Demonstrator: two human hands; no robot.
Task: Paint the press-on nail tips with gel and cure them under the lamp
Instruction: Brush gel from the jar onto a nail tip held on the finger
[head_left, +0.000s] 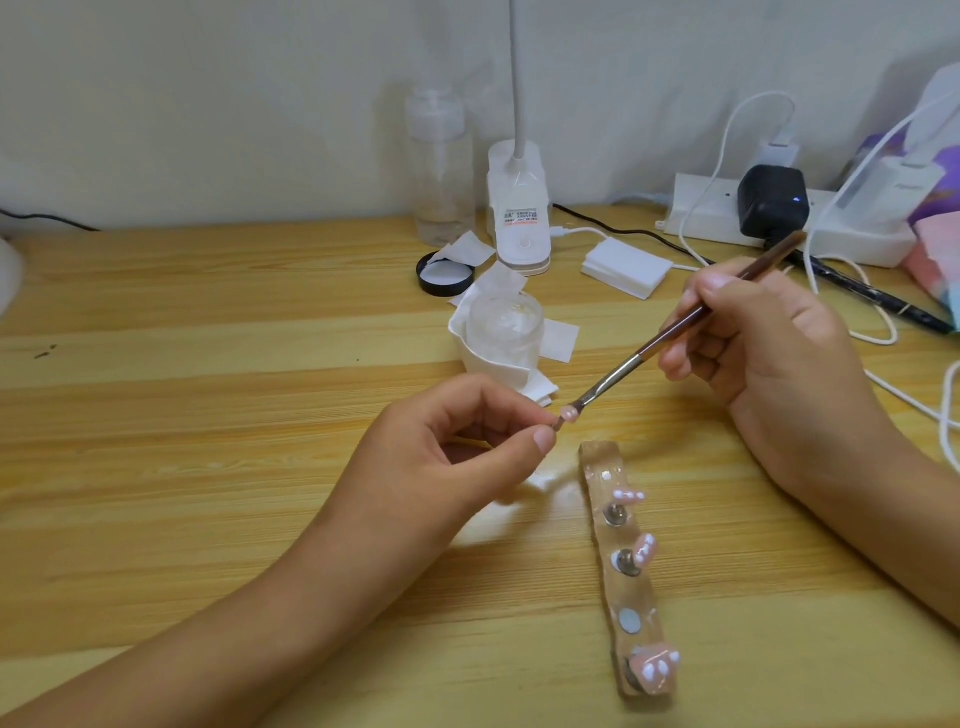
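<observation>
Pink nail tip (568, 414) is pinched at its base between thumb and forefinger of the left hand (447, 457), grip tight on it, held above the wooden worktop (208, 415). Curled round a brown-handled brush (675, 332) is the grip of the right hand (769, 358), bristle end touching the tip. Clear holder strip (626, 587) lies just beside the left hand with three more pink tips, a tissue-wrapped jar (504, 332) and white clip lamp (519, 218) behind.
</observation>
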